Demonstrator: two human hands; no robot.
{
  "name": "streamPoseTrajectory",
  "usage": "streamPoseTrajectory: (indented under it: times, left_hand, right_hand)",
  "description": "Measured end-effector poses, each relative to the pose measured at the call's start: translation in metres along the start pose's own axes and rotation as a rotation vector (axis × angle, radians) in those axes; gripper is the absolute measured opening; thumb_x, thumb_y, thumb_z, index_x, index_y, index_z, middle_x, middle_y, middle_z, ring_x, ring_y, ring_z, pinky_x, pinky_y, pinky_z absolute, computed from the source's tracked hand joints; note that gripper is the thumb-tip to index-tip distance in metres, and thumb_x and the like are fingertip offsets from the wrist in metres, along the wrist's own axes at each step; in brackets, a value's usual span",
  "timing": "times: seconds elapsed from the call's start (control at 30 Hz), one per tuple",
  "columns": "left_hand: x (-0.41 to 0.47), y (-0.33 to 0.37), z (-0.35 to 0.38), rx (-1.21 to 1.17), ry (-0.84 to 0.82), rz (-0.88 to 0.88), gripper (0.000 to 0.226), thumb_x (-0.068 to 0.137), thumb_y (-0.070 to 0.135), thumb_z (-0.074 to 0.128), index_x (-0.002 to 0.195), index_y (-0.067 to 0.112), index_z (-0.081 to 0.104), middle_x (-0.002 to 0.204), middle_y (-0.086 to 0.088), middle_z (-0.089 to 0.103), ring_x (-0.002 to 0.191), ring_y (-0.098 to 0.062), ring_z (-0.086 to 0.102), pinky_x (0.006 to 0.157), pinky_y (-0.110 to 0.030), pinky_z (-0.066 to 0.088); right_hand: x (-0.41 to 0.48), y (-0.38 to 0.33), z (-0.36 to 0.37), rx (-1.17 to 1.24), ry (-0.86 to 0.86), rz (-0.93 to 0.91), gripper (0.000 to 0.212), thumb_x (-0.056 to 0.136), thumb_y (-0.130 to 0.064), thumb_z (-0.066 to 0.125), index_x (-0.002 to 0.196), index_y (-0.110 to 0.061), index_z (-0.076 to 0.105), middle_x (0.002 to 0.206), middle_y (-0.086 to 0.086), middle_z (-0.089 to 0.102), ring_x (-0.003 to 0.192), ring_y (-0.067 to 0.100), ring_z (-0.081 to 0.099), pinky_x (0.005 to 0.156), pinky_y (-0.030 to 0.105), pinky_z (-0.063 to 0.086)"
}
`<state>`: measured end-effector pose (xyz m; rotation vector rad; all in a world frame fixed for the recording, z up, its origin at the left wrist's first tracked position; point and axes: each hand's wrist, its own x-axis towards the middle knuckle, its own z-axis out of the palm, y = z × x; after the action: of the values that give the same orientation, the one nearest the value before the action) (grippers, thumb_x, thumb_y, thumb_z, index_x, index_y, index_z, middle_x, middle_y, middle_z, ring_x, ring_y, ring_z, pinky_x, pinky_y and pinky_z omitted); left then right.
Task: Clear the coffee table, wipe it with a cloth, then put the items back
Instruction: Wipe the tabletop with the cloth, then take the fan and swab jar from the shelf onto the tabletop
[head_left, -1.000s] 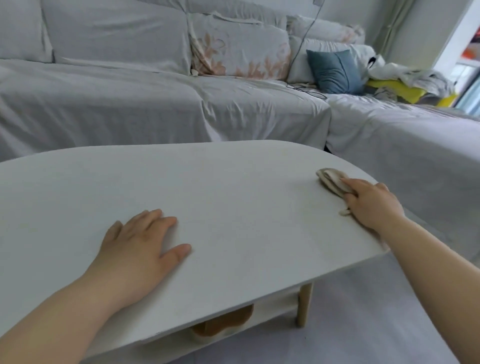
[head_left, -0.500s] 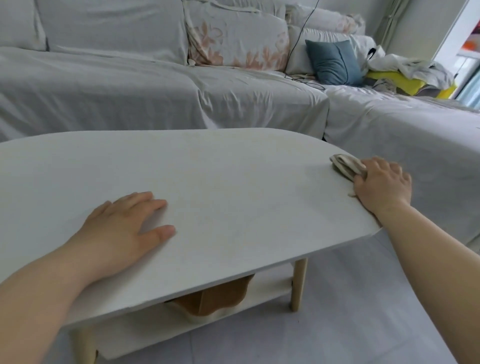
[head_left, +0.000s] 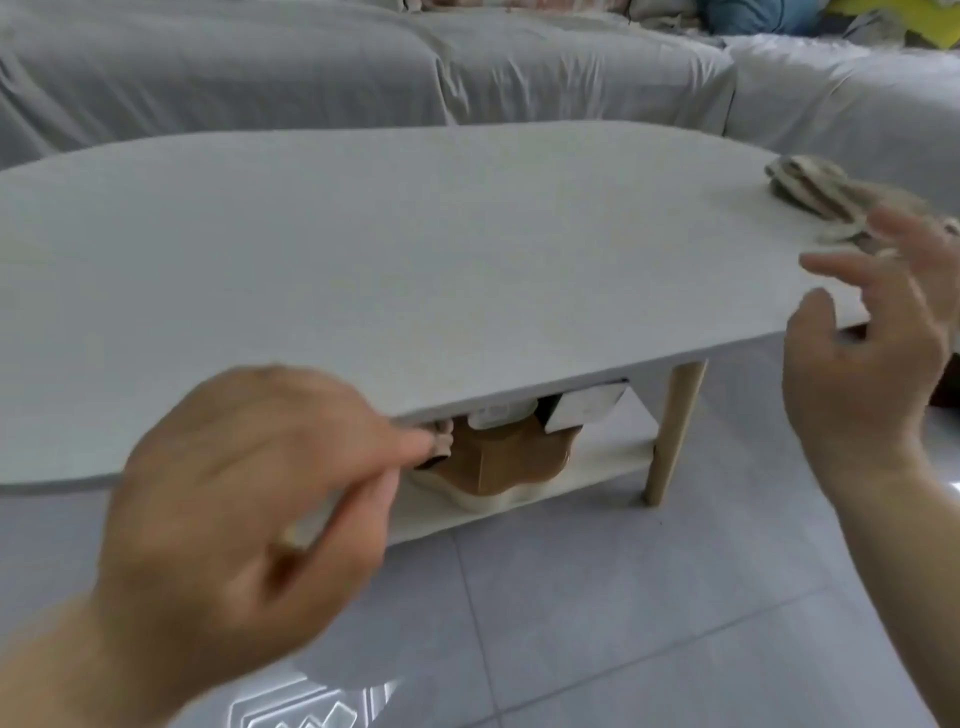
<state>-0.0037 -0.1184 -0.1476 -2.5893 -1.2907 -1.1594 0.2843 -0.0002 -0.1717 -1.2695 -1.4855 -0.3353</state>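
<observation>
The white oval coffee table fills the middle of the view, its top bare except for a crumpled beige cloth lying at the far right end. My right hand hovers just in front of that end, off the cloth, fingers spread and holding nothing. My left hand is blurred below the front edge of the table, fingers loosely curled and pointing toward the lower shelf, with nothing in it. On the lower shelf sit a brown wavy-edged tray and a white box, partly hidden by the tabletop.
A sofa under a grey cover runs behind the table and turns at the right. A wooden table leg stands at the right front. Grey floor tiles lie below my hands.
My right hand let go of the cloth and pulled back off the table end. My left hand lifted off the tabletop and dropped below the front edge. My head tilted down.
</observation>
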Motion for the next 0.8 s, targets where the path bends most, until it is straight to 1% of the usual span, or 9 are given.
streamPoseTrajectory:
  times: [0.07,0.13,0.17,0.27,0.37,0.43,0.57,0.67,0.8]
  left_hand:
    - [-0.018,0.004,0.016,-0.061,-0.029,0.026,0.026,0.087,0.021,0.04,0.083,0.015,0.065,0.056,0.006,0.063,0.065,-0.01,0.052,0.065,-0.024,0.044]
    - [-0.033,0.0,0.042,-0.122,-0.087,-0.068,0.025,0.078,0.019,0.048,0.07,0.012,0.071,0.051,0.003,0.062,0.059,-0.008,0.05,0.057,-0.021,0.042]
    - [-0.038,-0.004,0.057,-0.17,-0.124,-0.188,0.025,0.073,0.023,0.049,0.067,0.015,0.072,0.052,0.008,0.063,0.06,-0.007,0.051,0.056,-0.017,0.042]
    - [-0.048,-0.028,0.097,-0.3,-0.121,-0.667,0.022,0.069,0.04,0.048,0.069,0.033,0.068,0.061,0.029,0.063,0.068,0.007,0.054,0.058,-0.004,0.037]
    - [-0.049,-0.057,0.131,-0.251,-0.038,-0.885,0.016,0.083,0.028,0.051,0.074,0.039,0.058,0.074,0.017,0.063,0.074,-0.006,0.055,0.063,-0.021,0.039]
    - [-0.041,-0.07,0.145,-0.228,0.043,-0.986,0.012,0.085,0.026,0.049,0.09,0.032,0.058,0.084,0.011,0.058,0.08,-0.012,0.052,0.065,-0.023,0.036]
    - [-0.02,-0.096,0.164,-0.364,0.192,-1.246,0.048,0.084,0.035,0.05,0.128,0.019,0.039,0.126,-0.002,0.048,0.103,-0.017,0.046,0.077,-0.023,0.033]
    - [-0.016,-0.106,0.175,-0.408,0.174,-1.361,0.066,0.082,0.044,0.052,0.137,0.019,0.026,0.142,-0.011,0.037,0.125,-0.028,0.04,0.094,-0.034,0.034]
    - [-0.016,-0.108,0.183,-0.406,0.136,-1.412,0.077,0.081,0.047,0.052,0.141,0.016,0.015,0.145,-0.013,0.034,0.128,-0.031,0.038,0.095,-0.035,0.033]
  right_hand:
    - [-0.04,-0.008,0.001,0.028,0.068,-0.056,0.016,0.075,0.004,0.049,0.082,0.005,0.063,0.105,0.007,0.053,0.102,0.043,0.047,0.1,0.038,0.033]
    - [-0.082,-0.016,0.011,0.098,-0.028,-0.036,0.017,0.074,0.003,0.047,0.078,0.007,0.063,0.091,0.028,0.058,0.096,0.031,0.046,0.096,0.016,0.027]
    - [-0.101,-0.02,0.017,0.137,-0.124,-0.007,0.018,0.074,0.001,0.046,0.077,0.007,0.063,0.088,0.03,0.058,0.093,0.027,0.045,0.092,0.012,0.028]
    - [-0.145,-0.026,0.044,0.177,-0.47,0.068,0.017,0.074,-0.002,0.05,0.081,0.005,0.063,0.088,0.025,0.062,0.093,0.025,0.051,0.087,0.018,0.034]
    - [-0.158,-0.029,0.074,0.187,-0.71,0.129,0.021,0.073,-0.002,0.058,0.092,0.004,0.061,0.107,0.024,0.06,0.103,0.04,0.052,0.088,0.034,0.04]
    - [-0.155,-0.032,0.093,0.18,-0.75,0.131,0.027,0.077,-0.006,0.058,0.102,0.003,0.058,0.12,0.024,0.053,0.112,0.042,0.046,0.091,0.039,0.038]
    - [-0.132,-0.037,0.126,0.103,-0.723,0.161,0.048,0.082,-0.017,0.056,0.126,-0.005,0.043,0.144,0.018,0.033,0.134,0.034,0.024,0.108,0.035,0.019]
    - [-0.115,-0.037,0.146,0.03,-0.743,0.077,0.06,0.084,-0.028,0.052,0.136,-0.008,0.03,0.149,0.014,0.024,0.14,0.029,0.011,0.113,0.033,0.006]
    - [-0.106,-0.041,0.167,0.015,-0.797,0.122,0.069,0.086,-0.036,0.049,0.14,-0.01,0.017,0.151,0.01,0.019,0.141,0.026,0.009,0.115,0.036,0.011]
